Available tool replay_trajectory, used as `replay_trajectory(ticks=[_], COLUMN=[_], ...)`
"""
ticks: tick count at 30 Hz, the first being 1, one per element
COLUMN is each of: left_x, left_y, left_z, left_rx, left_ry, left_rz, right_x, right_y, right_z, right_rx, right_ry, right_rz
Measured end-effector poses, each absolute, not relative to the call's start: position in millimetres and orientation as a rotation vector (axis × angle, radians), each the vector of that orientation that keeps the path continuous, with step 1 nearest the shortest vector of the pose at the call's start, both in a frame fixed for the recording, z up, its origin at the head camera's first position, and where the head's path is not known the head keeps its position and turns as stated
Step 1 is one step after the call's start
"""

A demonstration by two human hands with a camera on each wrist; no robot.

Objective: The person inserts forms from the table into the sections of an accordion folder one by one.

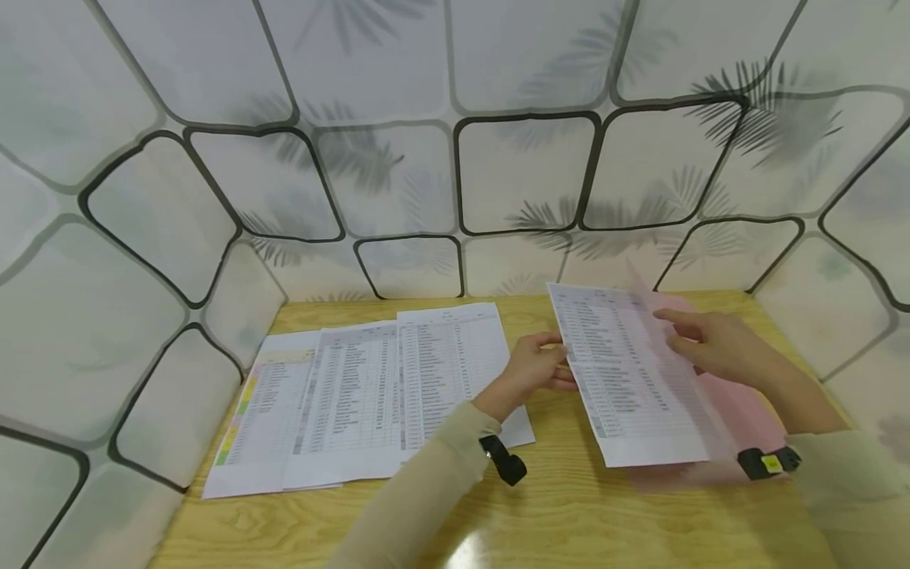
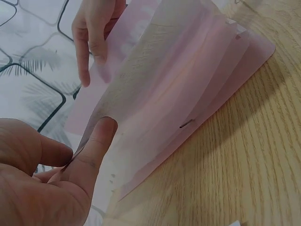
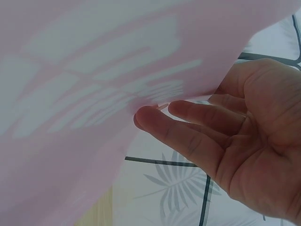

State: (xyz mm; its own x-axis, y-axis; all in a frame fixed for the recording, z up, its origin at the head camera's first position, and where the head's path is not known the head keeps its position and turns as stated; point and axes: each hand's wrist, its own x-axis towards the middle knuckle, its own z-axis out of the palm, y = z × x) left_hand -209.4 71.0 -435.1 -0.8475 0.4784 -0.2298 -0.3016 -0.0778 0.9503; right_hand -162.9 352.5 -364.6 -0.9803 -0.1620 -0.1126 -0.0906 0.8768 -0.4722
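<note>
My left hand (image 1: 529, 365) pinches the left edge of a printed sheet (image 1: 626, 371), which tilts up above the table. In the left wrist view, the thumb (image 2: 101, 136) lies over that paper's edge. Behind and to the right of the sheet is a translucent pink folder (image 1: 742, 415); its stacked layers fan out in the left wrist view. The raised pink cover (image 3: 84, 155) is pinched near its edge by my right hand (image 1: 718, 344), thumb on one face and fingers partly hidden behind it. Rows of small print fill the sheet.
Several printed sheets (image 1: 355, 395) lie overlapping on the left of the wooden table (image 1: 554, 514), the leftmost marked with yellow and green along its edge. A patterned fabric wall (image 1: 526, 174) encloses the table's back and sides. Each wrist wears a black strap (image 1: 505, 460).
</note>
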Motion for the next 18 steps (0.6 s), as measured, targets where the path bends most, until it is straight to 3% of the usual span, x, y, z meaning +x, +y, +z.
replay_trajectory(ticks=[18], left_x=[-208], left_y=[89], left_z=[-440], left_rx=[0.165], left_ry=[1.656], left_rz=[1.997], right_x=[-167], right_y=[351], right_z=[-366], right_rx=[-0.2], right_ry=[2.89], right_rz=[-0.712])
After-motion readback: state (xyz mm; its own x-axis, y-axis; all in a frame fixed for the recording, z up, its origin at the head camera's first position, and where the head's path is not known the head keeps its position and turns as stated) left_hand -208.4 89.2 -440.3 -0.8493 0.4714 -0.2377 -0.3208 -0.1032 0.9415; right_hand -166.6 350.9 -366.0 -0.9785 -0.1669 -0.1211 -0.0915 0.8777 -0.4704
